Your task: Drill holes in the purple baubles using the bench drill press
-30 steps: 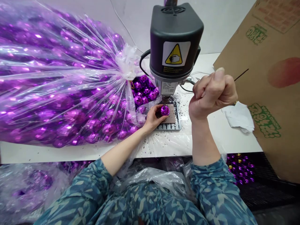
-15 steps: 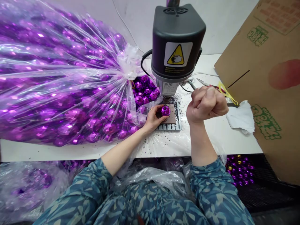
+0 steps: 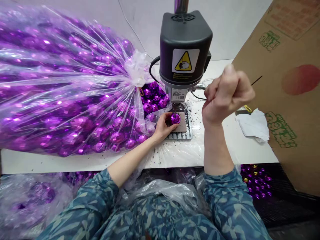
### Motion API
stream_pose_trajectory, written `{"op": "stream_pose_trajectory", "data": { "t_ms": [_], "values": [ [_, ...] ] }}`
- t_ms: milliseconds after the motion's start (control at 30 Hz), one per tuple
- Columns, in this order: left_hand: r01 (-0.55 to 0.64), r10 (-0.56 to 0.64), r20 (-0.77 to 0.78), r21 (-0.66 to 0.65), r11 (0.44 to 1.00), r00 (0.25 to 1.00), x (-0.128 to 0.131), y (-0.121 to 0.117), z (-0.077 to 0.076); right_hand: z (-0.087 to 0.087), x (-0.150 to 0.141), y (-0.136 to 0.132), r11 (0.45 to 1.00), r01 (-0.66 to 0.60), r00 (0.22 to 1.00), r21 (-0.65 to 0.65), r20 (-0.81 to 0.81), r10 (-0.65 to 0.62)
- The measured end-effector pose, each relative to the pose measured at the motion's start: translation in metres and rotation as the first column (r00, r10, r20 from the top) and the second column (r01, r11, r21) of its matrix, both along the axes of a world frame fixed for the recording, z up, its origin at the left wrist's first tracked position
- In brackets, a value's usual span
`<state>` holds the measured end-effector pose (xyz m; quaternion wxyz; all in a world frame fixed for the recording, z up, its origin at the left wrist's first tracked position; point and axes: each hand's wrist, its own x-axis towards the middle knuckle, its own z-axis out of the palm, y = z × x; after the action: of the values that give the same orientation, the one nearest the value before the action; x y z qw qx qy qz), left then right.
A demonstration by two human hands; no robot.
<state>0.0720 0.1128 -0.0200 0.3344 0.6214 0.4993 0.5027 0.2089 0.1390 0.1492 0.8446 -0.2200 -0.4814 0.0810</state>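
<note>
My left hand (image 3: 163, 128) pinches a shiny purple faceted ball (image 3: 175, 118) between thumb and fingers. The ball rests on a small brown board (image 3: 183, 126) over the slotted metal base (image 3: 189, 131) of a bench drill press (image 3: 185, 50). Directly under the chuck (image 3: 176, 106), the drill bit meets the top of the ball. My right hand (image 3: 226, 95) is raised in a fist beside the machine, closed around its feed lever; the fingers hide most of that lever.
A large clear bag (image 3: 75, 100) of purple balls fills the left side. Dark shavings litter the white table (image 3: 170, 153). A cardboard box (image 3: 287, 100) stands at right, near a white cloth (image 3: 253, 125). More balls (image 3: 256, 181) lie below the table's edge.
My right fist has risen and shifted slightly right, now covering the scissors. The drill bit has come down to the ball. My left hand keeps the ball in place.
</note>
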Motion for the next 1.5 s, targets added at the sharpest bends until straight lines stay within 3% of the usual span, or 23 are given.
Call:
{"op": "stream_pose_trajectory", "data": {
  "t_ms": [100,133,200,267,300,367,400,433,500,600,633,700,833,900,967,1033,1067,1100,1133,1200,1267,1367,1500],
  "values": [
    [-0.028,0.026,-0.101,-0.021,0.999,0.995,-0.003,-0.023,0.019,0.021,0.002,0.008,0.996,0.006,0.997,-0.091,0.077,0.001],
    [0.029,-0.034,-0.161,-0.031,0.999,0.986,-0.006,-0.036,0.026,0.023,0.003,0.010,0.995,0.007,0.995,-0.101,0.101,0.004],
    [0.275,-0.283,-0.313,-0.069,0.959,0.907,-0.012,-0.069,0.037,0.023,0.004,0.014,0.995,-0.001,0.992,-0.098,0.123,0.014],
    [0.562,-0.547,-0.503,-0.139,0.816,0.669,-0.018,-0.104,0.043,0.020,0.004,0.015,0.997,-0.007,0.994,-0.077,0.111,0.016],
    [0.650,-0.602,-0.605,-0.175,0.739,0.521,-0.020,-0.121,0.043,0.018,0.004,0.014,0.997,-0.007,0.995,-0.071,0.100,0.015],
    [0.735,-0.574,-0.767,-0.208,0.645,0.287,-0.023,-0.145,0.041,0.017,0.003,0.012,0.998,-0.006,0.997,-0.068,0.081,0.012],
    [0.750,-0.529,-0.814,-0.190,0.634,0.241,-0.025,-0.150,0.041,0.018,0.002,0.011,0.998,-0.009,0.997,-0.067,0.075,0.014],
    [0.752,-0.484,-0.841,-0.151,0.641,0.244,-0.027,-0.150,0.041,0.018,0.001,0.010,0.998,-0.015,0.997,-0.065,0.070,0.020],
    [0.716,-0.398,-0.851,-0.036,0.698,0.344,-0.032,-0.133,0.048,0.020,0.000,0.008,0.998,-0.022,0.998,-0.060,0.058,0.026],
    [0.504,-0.157,-0.853,0.136,0.853,0.497,-0.048,-0.076,0.068,0.021,0.000,0.007,0.998,-0.035,0.999,-0.046,0.035,0.036],
    [0.408,-0.071,-0.866,0.159,0.899,0.495,-0.054,-0.053,0.075,0.021,0.000,0.007,0.998,-0.044,0.999,-0.041,0.025,0.045],
    [0.242,0.033,-0.907,0.147,0.959,0.420,-0.066,-0.010,0.087,0.020,0.000,0.007,0.997,-0.074,0.997,-0.026,0.004,0.074],
    [0.132,-0.053,-0.977,-0.026,0.991,0.206,-0.082,0.041,0.095,0.019,0.001,0.009,0.995,-0.098,0.995,-0.012,-0.009,0.098],
    [0.133,-0.075,-0.959,-0.039,0.990,0.274,-0.085,0.043,0.099,0.018,0.001,0.009,0.997,-0.076,0.997,-0.021,0.010,0.076],
    [0.125,-0.037,-0.850,0.034,0.992,0.525,-0.085,0.034,0.105,0.017,0.001,0.009,0.999,-0.040,0.998,-0.036,0.037,0.041],
    [0.103,-0.046,-0.557,0.072,0.992,0.830,-0.080,0.016,0.112,0.017,0.001,0.009,0.999,-0.020,0.999,-0.039,0.047,0.022],
    [0.112,-0.091,-0.348,0.042,0.993,0.933,-0.076,0.005,0.115,0.017,0.001,0.009,0.999,-0.024,0.999,-0.035,0.039,0.025],
    [0.142,-0.144,-0.123,-0.017,0.990,0.982,-0.070,-0.005,0.115,0.017,0.000,0.009,0.999,-0.036,0.999,-0.029,0.024,0.037],
    [0.191,-0.182,0.097,-0.091,0.977,0.979,-0.064,-0.014,0.115,0.017,0.000,0.009,0.998,-0.051,0.999,-0.024,0.008,0.051],
    [0.299,-0.175,0.443,-0.227,0.927,0.879,-0.051,-0.029,0.107,0.017,-0.001,0.008,0.997,-0.067,0.998,-0.032,-0.009,0.067],
    [0.365,-0.096,0.626,-0.318,0.875,0.774,-0.040,-0.036,0.094,0.018,-0.001,0.007,0.997,-0.056,0.998,-0.061,0.000,0.056],
    [0.383,-0.013,0.685,-0.392,0.837,0.728,-0.028,-0.037,0.071,0.018,-0.001,0.006,0.996,-0.023,0.999,-0.091,0.030,0.026],
    [0.230,0.003,0.504,-0.399,0.887,0.864,-0.023,-0.026,0.046,0.017,-0.001,0.005,0.998,-0.054,0.998,-0.042,0.028,0.055]
  ]
}}
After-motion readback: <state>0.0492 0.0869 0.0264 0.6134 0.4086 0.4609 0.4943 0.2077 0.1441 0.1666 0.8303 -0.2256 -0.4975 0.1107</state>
